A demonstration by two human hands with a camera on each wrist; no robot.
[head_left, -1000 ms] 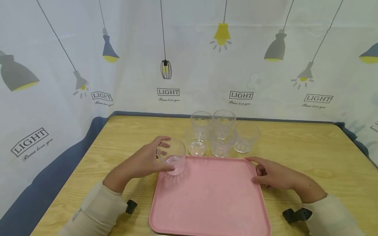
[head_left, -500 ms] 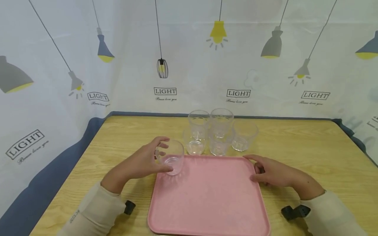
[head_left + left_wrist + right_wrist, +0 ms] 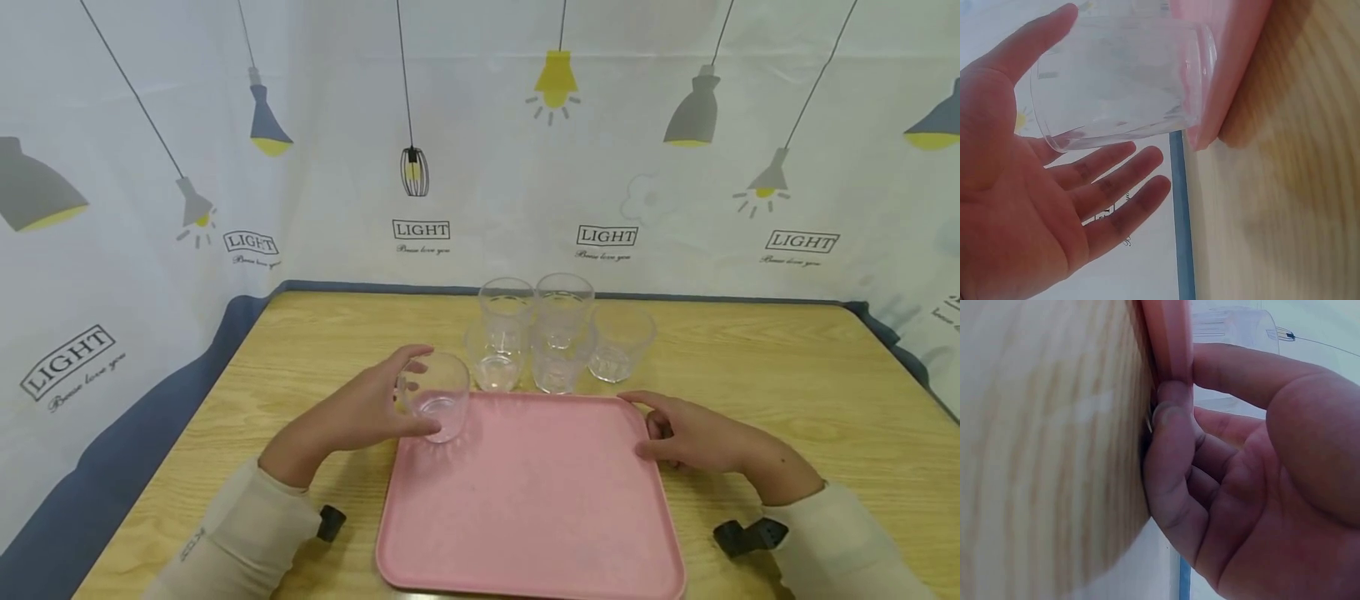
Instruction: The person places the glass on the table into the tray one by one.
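Standing on the pink tray's (image 3: 525, 500) far-left corner, one glass (image 3: 437, 404) is loosely cupped by the left hand (image 3: 352, 417), the right hand (image 3: 697, 437) pinches the tray's rim, and five glasses (image 3: 558, 342) wait on the table (image 3: 787, 375).

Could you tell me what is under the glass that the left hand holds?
The glass stands on the pink tray's far-left corner. The left hand hides its left side.

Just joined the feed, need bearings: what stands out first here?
A pink tray lies at the near middle of the wooden table. The left hand holds a clear glass on its far left corner; the right hand pinches its right rim. Five more glasses cluster just behind.
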